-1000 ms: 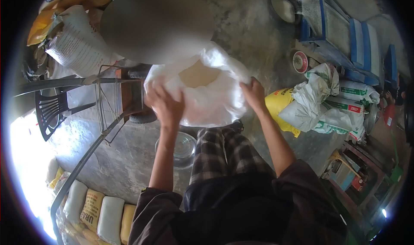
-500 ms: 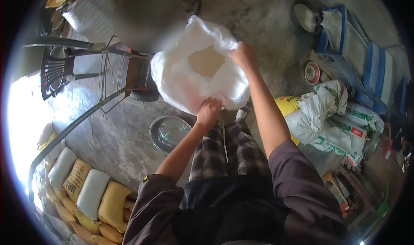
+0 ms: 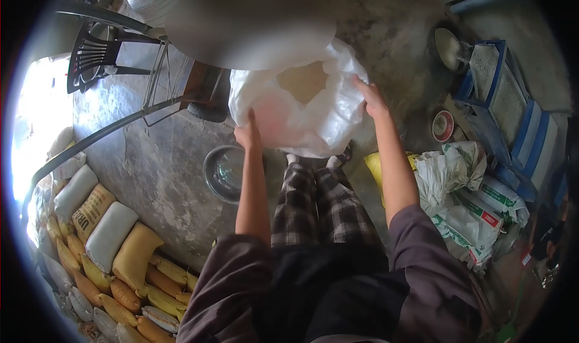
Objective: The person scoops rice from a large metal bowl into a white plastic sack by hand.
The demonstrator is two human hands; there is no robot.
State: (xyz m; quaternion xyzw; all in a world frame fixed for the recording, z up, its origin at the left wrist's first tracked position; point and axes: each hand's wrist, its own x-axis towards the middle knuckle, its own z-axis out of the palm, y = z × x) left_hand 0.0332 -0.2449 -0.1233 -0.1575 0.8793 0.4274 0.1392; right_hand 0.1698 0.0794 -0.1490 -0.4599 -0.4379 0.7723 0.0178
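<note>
A large white plastic sack (image 3: 301, 129) stands before me with its mouth wide, and tan contents (image 3: 303, 82) show deep inside. My left hand (image 3: 248, 132) grips the near left part of its rim, thumb on the inner side and the fingers mostly hidden by the plastic. On the opposite side, my right hand (image 3: 373, 98) has the right rim pinched between thumb and fingers. A grey blurred patch covers the far left edge of the sack. Below my left hand, a round metal basin (image 3: 220, 174) sits on the floor beside my forearm.
A metal-framed cart (image 3: 158, 80) with a wheel (image 3: 208, 111) stands left, near a dark chair (image 3: 96, 56). Stacked filled sacks (image 3: 111, 237) lie lower left. To the right are white and green bags (image 3: 467, 216), a red bowl (image 3: 442, 126), a bucket (image 3: 447, 48) and blue-framed equipment (image 3: 506, 101).
My left hand has moved left and up along the rim from the near middle. My right hand has shifted right and slightly down, and the sack appears farther right.
</note>
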